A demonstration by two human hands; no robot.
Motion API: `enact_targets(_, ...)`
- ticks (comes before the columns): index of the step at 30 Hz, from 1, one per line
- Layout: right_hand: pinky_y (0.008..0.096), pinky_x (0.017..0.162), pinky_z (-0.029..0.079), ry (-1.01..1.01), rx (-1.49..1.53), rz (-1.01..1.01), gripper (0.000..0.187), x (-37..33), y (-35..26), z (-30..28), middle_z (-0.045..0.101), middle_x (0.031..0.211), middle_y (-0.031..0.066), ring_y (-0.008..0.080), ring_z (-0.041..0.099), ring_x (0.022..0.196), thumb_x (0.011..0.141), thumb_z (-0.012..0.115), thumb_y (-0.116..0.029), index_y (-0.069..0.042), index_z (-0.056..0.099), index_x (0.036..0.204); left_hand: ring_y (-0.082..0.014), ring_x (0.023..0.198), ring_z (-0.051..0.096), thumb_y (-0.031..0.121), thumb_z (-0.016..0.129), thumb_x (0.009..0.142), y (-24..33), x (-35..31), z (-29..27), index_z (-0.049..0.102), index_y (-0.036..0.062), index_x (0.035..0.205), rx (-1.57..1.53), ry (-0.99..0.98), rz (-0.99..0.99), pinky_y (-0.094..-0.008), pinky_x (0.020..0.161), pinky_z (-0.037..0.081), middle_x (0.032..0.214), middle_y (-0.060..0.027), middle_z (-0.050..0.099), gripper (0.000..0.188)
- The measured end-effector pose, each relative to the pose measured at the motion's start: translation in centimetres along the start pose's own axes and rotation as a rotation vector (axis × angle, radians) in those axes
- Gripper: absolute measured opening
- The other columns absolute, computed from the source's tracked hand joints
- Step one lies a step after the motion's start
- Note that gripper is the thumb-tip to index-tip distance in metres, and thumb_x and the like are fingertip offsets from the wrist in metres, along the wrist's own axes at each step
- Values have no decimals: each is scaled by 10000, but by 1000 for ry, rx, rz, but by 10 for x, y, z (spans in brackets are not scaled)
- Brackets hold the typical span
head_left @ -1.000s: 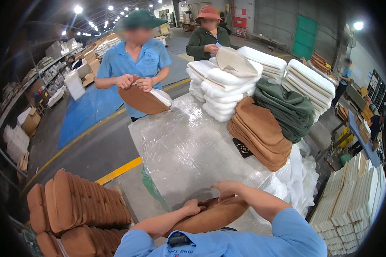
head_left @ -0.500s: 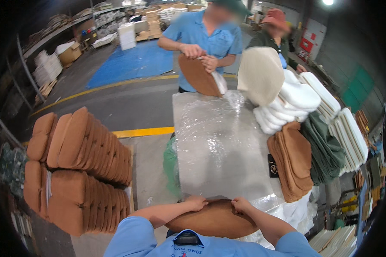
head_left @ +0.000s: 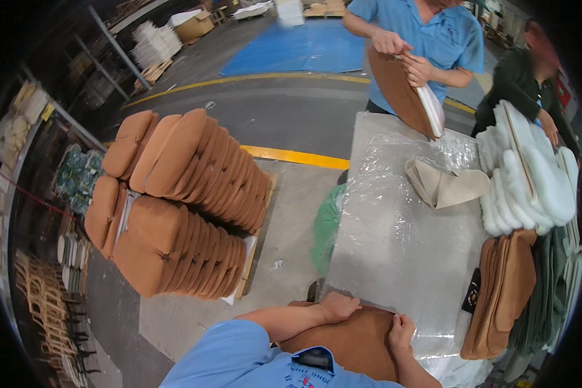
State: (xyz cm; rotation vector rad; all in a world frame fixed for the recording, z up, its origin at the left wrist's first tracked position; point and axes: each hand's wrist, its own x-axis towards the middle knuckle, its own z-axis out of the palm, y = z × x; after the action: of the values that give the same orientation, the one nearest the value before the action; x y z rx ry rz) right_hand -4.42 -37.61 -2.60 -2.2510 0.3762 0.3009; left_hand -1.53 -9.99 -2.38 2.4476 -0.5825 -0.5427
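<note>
A brown cushion cover (head_left: pixel 349 337) lies against my front at the near edge of the table. My left hand (head_left: pixel 340 308) is closed on its upper edge. At the right end of that same edge, my right hand (head_left: pixel 402 331) pinches the fabric. Whether any filling is inside the cover cannot be made out. Across the table, a person in a blue shirt holds another brown cover (head_left: pixel 398 87) with white padding (head_left: pixel 431 108) showing along its open side. A folded beige cover (head_left: pixel 443 184) rests on the table between us.
The table (head_left: pixel 394 252) is wrapped in clear plastic. White pads (head_left: pixel 530 174), brown covers (head_left: pixel 498 297) and green covers (head_left: pixel 542 291) are piled along its right side. Brown cushions (head_left: pixel 181 239) stand stacked on a pallet at left. A second person (head_left: pixel 517 84) stands far right.
My view has swung left. The beige cover that stood upright by the white pads now lies folded on the table. My hands still hold the brown cover's edge.
</note>
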Motion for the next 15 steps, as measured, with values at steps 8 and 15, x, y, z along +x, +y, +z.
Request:
enact_targets(8, 395, 684, 518, -193, -55, 80, 281, 23, -4, -5, 683, 715, 132, 193, 646, 711, 993, 667, -231, 36, 714, 917, -449, 920, 710, 461, 633, 995, -2, 9, -27, 709, 90, 1071, 13, -38, -21, -570, 801, 547, 945, -226, 741, 387)
enact_targets(15, 391, 809, 589, -154, -85, 7, 470, -15, 5, -122, 766, 1087, 181, 247, 745, 973, 963, 748, -337, -44, 671, 1323, -372, 1207, 678, 325, 735, 974, 8, -91, -96, 684, 15, 1294, -253, 202, -165, -442, 1022, 545, 1296, -200, 706, 449)
